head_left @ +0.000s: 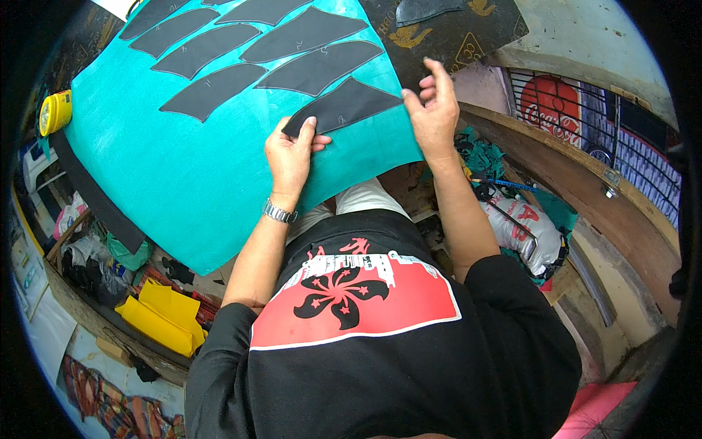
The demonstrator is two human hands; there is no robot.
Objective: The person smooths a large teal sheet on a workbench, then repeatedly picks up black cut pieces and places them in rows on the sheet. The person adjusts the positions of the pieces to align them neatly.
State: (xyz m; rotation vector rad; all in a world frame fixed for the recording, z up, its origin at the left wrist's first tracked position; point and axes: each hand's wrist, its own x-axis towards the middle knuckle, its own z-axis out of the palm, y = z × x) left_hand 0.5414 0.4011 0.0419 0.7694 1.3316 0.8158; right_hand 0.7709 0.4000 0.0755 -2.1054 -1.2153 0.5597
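My left hand (289, 157), with a metal watch on its wrist, pinches the lower left corner of a black curved pattern piece (352, 108), thumb on top. The piece lies over the near right part of a large teal sheet (175, 172), its pointed right end reaching the sheet's edge. Beside that end is my right hand (434, 121), thumb and fingers apart and nothing held; whether the thumb touches the tip I cannot tell. Several similar black pieces (322, 67) with pale outlines and chalk marks are spread over the far part of the sheet.
A dark board (504, 25) carries a grey cut piece (428, 9) at far right. On the left are a yellow lamp (55, 112), a black strip (95, 190) and folded yellow material (162, 316). A stuffed white plastic bag (521, 230) sits right of my right forearm.
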